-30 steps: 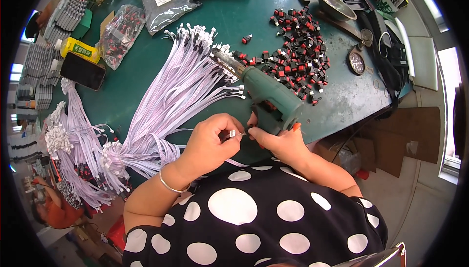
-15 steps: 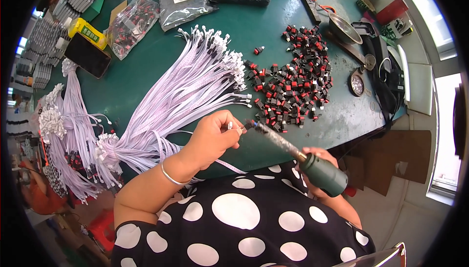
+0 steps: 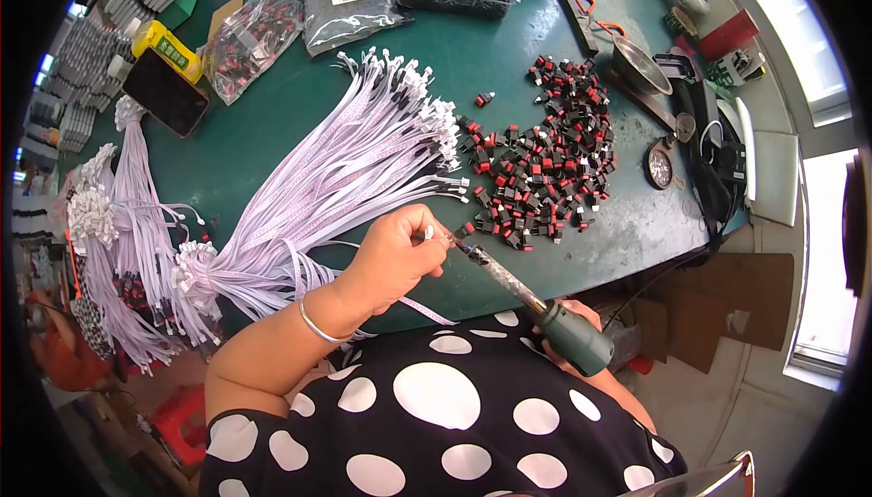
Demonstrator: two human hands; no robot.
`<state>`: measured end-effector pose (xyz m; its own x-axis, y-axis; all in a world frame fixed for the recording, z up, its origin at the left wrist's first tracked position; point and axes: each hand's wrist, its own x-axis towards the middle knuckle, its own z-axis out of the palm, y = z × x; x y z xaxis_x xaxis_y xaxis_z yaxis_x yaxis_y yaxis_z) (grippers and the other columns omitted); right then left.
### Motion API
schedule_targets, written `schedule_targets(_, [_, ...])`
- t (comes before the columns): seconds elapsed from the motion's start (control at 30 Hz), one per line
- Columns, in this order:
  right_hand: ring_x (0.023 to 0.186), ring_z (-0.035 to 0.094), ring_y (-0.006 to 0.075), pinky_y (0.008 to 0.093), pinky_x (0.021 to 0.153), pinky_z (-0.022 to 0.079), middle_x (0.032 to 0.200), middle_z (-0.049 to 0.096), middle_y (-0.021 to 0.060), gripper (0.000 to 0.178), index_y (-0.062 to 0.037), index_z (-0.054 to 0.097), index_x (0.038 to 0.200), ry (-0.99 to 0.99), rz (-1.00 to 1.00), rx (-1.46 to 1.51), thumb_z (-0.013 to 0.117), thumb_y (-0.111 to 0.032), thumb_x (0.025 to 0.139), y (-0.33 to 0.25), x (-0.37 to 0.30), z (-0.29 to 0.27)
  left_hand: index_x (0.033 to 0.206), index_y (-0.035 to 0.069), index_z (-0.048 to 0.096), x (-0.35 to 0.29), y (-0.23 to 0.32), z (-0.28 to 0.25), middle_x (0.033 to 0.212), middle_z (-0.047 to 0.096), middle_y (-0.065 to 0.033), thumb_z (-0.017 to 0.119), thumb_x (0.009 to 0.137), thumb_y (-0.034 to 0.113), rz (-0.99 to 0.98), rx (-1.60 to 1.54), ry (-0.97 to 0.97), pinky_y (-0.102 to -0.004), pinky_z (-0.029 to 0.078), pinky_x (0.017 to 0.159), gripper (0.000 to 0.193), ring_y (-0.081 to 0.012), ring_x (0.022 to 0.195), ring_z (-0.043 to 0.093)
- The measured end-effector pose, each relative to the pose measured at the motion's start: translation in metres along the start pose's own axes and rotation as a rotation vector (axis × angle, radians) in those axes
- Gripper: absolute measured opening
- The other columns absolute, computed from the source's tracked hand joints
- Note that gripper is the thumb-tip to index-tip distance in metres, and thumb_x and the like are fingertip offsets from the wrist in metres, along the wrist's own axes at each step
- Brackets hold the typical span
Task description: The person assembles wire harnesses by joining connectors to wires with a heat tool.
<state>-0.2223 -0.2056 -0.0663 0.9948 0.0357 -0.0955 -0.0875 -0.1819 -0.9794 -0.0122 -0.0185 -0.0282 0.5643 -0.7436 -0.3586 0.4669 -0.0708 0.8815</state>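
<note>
Evidently, in the head view, the step in hand is heating with a green-handled hot-air gun (image 3: pixel 577 341), its tip just beside a small white connector (image 3: pixel 429 233) pinched in the left hand's (image 3: pixel 397 248) fingers above the tabletop (image 3: pixel 481 52). The right hand's (image 3: pixel 583 312) fingers, partly hidden, curl around the handle; the next move calls for steady aim, clear of the left fingertips.

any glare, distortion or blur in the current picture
All in the head view: the window at right is bleached nearly white; the green table shows pale sheen on its right side; a black fisheye rim swallows the corners; the small white piece in the left hand lacks clear detail.
</note>
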Motion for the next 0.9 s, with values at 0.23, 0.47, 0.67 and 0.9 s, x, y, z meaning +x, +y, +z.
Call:
schedule_targets(0.23, [0.066,0.061,0.0364,0.0384,0.05,0.052,0.083,0.056,0.0302,0.055,0.0073,0.044,0.113,-0.102,0.254,-0.072,0.024,-0.038,0.091,0.004,-0.015,-0.002,0.073,0.003,0.047,0.002,-0.002,-0.002,0.084,0.052,-0.0097,0.052,0.077,-0.001,-0.002,0.009,-0.003,-0.0223,0.044,0.057,0.008,-0.0081,0.059,0.048])
schedule_targets(0.47, [0.077,0.062,0.0285,0.0328,0.063,0.052,0.108,0.051,0.0266,0.036,-0.0007,0.045,0.113,0.383,-0.187,0.323,0.048,-0.025,0.087,0.003,-0.011,0.011,0.073,0.003,0.047,0.003,-0.002,-0.002,0.083,0.052,-0.0107,0.052,0.077,-0.001,0.006,0.015,0.016,-0.0223,0.044,0.056,0.008,-0.008,0.06,0.048])
schedule_targets(0.67, [0.078,0.057,0.0257,0.0394,0.073,0.048,0.089,0.056,0.015,0.036,0.0002,0.044,0.109,0.514,0.036,0.516,0.056,-0.017,0.08,-0.035,0.042,0.019,0.074,0.002,0.048,-0.01,0.003,0.003,0.083,0.052,-0.0094,0.052,0.076,-0.004,0.065,0.125,-0.005,-0.0191,0.043,0.054,0.008,-0.007,0.059,0.047])
schedule_targets(0.9, [0.084,0.056,0.0148,0.0289,0.074,0.047,0.094,0.058,0.0088,0.033,0.0006,0.049,0.104,0.427,0.054,0.5,0.062,0.0,0.074,-0.063,0.1,0.039,0.074,0.001,0.049,-0.022,0.012,0.005,0.077,0.055,-0.002,0.057,0.077,0.0,0.136,0.245,-0.032,-0.0185,0.039,0.054,0.009,-0.0027,0.061,0.046])
